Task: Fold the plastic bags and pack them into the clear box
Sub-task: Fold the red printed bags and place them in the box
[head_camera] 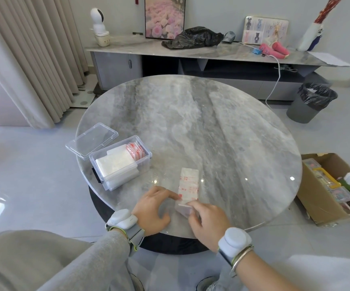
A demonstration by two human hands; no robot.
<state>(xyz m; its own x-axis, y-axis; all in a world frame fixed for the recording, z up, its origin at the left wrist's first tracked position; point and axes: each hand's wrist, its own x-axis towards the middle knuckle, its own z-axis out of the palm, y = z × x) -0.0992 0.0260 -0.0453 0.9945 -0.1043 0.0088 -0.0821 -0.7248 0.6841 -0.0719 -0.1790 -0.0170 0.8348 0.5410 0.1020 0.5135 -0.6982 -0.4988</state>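
Note:
A white plastic bag with red print (188, 183), folded into a narrow strip, lies on the round marble table (212, 122) near its front edge. My left hand (154, 206) presses fingertips on the strip's left edge. My right hand (206, 219) pinches the strip's near end, which is turned up and folded over. The clear box (119, 164) stands open at the table's left, holding folded white bags and several red-printed ones upright at its far end. Its clear lid (92, 139) lies behind it.
A cardboard carton (316, 192) full of items stands on the floor at the right. A grey bin (311, 101) with a black liner stands further back. A low cabinet (191, 51) behind the table carries a black bag, a framed picture and small objects.

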